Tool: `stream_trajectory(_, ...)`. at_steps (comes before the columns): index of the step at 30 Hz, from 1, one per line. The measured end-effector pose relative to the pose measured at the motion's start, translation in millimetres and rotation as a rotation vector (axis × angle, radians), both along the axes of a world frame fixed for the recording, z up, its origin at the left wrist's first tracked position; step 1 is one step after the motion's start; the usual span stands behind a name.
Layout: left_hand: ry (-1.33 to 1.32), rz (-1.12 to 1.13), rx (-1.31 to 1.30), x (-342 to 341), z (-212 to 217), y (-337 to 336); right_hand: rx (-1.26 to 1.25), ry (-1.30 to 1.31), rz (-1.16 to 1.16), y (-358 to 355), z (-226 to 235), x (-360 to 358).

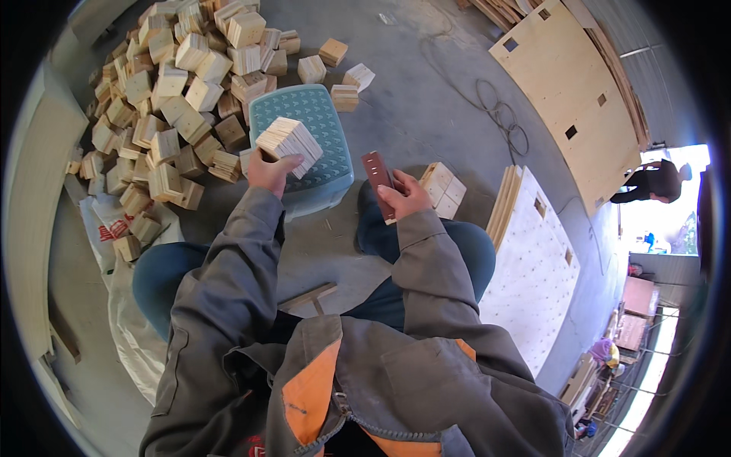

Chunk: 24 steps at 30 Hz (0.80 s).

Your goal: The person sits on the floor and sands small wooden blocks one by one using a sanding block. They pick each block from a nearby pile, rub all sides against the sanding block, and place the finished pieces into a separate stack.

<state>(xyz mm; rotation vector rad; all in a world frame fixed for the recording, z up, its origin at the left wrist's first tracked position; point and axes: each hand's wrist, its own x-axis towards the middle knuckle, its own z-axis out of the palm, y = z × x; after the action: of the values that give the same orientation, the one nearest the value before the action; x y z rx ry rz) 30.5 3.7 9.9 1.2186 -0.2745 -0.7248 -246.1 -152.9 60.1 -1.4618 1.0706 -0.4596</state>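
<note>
My left hand (269,174) is closed round a plywood block (292,143), its layered edges showing, over the teal plastic stool (327,114). Whether the block rests on the stool top or is held just above it, I cannot tell. To the right of the stool, my right hand (408,196) grips a flat reddish-brown strip (376,172) with a few small pale slots in it. The strip's lower end is partly covered by my fingers. Just beyond that hand stands another wooden block (442,189) with lines across its face.
A big heap of wooden blocks (171,91) lies left of the stool, with several loose ones behind it. White sacking (126,282) is at my left. Plywood sheets with square holes (525,266) lean at right. A cable (499,114) coils on the floor. A person (659,181) stands far right.
</note>
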Motion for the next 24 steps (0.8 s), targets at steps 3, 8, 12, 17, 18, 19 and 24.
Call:
stream_trajectory(3, 0.191, -0.021, 0.052, 10, 21, 29, -0.261, 0.123, 0.164, 22, 7, 37)
stream_trajectory(8, 0.261, -0.046, 0.122, 1, 75, 67, -0.472, 0.164, 0.232, 27, -17, 83)
stream_trajectory(12, 0.243, -0.104, 0.104, -9, 82, 110, -0.579, 0.17, 0.254, 32, -31, 113)
stream_trajectory(17, 0.187, -0.187, 0.006, -31, 89, 151, -0.504, 0.416, 0.417, 59, -9, 129)
stream_trajectory(18, 0.193, -0.223, 0.014, -31, 86, 153, -0.503, 0.413, 0.412, 61, -10, 128)
stream_trajectory(19, 0.198, -0.248, 0.012, -31, 83, 152, -0.513, 0.408, 0.415, 60, -10, 129)
stream_trajectory(24, 0.236, -0.259, -0.007, -46, 69, 126, -0.442, 0.268, 0.257, 49, -24, 118)
